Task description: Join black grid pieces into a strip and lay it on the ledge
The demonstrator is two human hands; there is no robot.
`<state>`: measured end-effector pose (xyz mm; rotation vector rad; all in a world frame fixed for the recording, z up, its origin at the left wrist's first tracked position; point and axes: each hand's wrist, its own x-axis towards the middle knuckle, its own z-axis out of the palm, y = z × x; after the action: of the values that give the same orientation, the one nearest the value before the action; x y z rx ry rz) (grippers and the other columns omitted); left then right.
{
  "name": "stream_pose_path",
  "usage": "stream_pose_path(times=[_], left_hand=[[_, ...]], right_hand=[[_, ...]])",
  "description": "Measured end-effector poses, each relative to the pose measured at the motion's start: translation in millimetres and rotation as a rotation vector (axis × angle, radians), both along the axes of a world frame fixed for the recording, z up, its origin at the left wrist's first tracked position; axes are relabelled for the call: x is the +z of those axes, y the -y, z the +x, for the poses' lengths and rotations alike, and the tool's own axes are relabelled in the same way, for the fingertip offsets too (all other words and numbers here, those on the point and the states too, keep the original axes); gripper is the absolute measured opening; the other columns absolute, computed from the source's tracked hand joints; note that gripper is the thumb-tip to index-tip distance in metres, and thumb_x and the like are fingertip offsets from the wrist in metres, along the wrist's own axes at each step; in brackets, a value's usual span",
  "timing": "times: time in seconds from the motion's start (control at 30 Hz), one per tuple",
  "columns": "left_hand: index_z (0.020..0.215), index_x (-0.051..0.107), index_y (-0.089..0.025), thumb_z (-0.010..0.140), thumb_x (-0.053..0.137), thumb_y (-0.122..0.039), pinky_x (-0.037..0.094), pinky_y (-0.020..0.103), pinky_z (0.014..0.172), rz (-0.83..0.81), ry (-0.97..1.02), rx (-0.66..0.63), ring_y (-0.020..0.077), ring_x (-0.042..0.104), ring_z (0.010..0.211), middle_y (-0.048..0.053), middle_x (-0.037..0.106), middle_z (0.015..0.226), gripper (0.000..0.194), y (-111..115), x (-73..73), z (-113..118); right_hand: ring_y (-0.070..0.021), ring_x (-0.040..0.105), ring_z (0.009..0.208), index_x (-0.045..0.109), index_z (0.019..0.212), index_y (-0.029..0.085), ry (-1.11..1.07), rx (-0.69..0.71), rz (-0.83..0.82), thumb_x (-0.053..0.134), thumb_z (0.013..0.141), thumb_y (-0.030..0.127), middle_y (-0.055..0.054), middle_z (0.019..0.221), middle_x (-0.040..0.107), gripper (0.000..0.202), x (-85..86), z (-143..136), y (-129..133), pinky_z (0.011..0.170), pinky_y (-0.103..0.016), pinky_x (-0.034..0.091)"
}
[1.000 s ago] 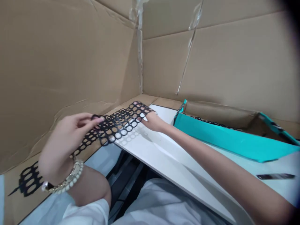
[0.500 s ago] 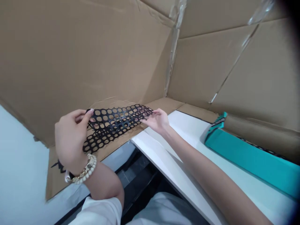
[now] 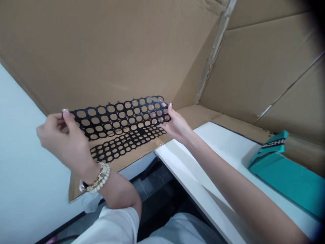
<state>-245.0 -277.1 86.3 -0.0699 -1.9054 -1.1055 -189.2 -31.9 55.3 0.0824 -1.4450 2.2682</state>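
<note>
Stretched between my hands is a strip of black mesh [image 3: 115, 115] with rows of round holes, raised and tilted toward me. My left hand [image 3: 64, 145] pinches its left end between thumb and fingers. At the other end, my right hand [image 3: 175, 123] grips the mesh, thumb at the edge and fingers behind, seen through the holes. Another black mesh piece [image 3: 129, 144] lies flat on the cardboard below; whether the two are joined I cannot tell.
Tall cardboard walls [image 3: 114, 47] stand behind and to the right. A white tabletop [image 3: 223, 142] lies right of the cardboard base [image 3: 188, 117], and on it sits an open teal box [image 3: 289, 179]. A dark gap [image 3: 157, 183] shows below the table's edge.
The bunched mesh has been lifted and spread into a flatter strip. My left hand has moved left and my right hand slightly up. The view has shifted, so the teal box appears further right.
</note>
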Motion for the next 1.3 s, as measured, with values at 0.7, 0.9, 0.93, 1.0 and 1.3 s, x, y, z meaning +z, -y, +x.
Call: stream_pose_path(times=[0.7,0.9,0.93,1.0,1.3], left_hand=[[0.076,0.068,-0.021,0.078,0.06,-0.033,0.04,0.027,0.066,-0.536,0.544,-0.392,0.0223,0.063,0.074,0.007,0.07,0.073,0.014,-81.6,-21.6,-26.5],[0.069,0.067,-0.023,0.078,0.058,-0.034,0.038,0.028,0.061,-0.579,0.609,-0.355,0.0235,0.063,0.071,0.006,0.069,0.068,0.017,-77.4,-25.4,-34.8],[0.066,0.066,-0.023,0.078,0.058,-0.034,0.037,0.028,0.06,-0.594,0.635,-0.36,0.0237,0.062,0.07,0.006,0.068,0.067,0.018,-77.6,-24.8,-35.0],[0.063,0.065,-0.022,0.078,0.058,-0.035,0.037,0.028,0.06,-0.61,0.673,-0.378,0.0237,0.062,0.069,0.005,0.068,0.065,0.02,-77.9,-22.5,-34.3],[0.073,0.067,-0.021,0.079,0.057,-0.033,0.036,0.026,0.059,-0.573,0.687,-0.462,0.02,0.061,0.068,0.003,0.07,0.068,0.017,-74.7,-19.4,-33.9]], right_hand=[[-0.0138,0.061,0.052,0.062,0.087,0.018,0.325,-0.454,0.004,0.046,0.093,0.038,-0.005,0.077,0.071,0.026,-24.8,-4.0,-87.1,0.051,-0.029,0.052],[-0.0113,0.056,0.047,0.062,0.084,0.017,0.348,-0.428,-0.014,0.044,0.095,0.035,-0.003,0.073,0.07,0.027,-27.0,-20.5,-99.9,0.047,-0.025,0.049],[-0.0113,0.056,0.047,0.062,0.085,0.018,0.356,-0.425,-0.004,0.046,0.094,0.036,-0.002,0.072,0.07,0.027,-28.0,-22.9,-101.5,0.046,-0.025,0.049],[-0.0114,0.056,0.047,0.063,0.085,0.019,0.369,-0.427,0.016,0.047,0.093,0.038,-0.002,0.072,0.07,0.026,-30.4,-26.7,-104.1,0.046,-0.025,0.049],[-0.0111,0.057,0.046,0.063,0.086,0.017,0.394,-0.454,-0.013,0.045,0.095,0.035,-0.002,0.064,0.066,0.027,-33.7,-28.2,-112.3,0.044,-0.022,0.047]])
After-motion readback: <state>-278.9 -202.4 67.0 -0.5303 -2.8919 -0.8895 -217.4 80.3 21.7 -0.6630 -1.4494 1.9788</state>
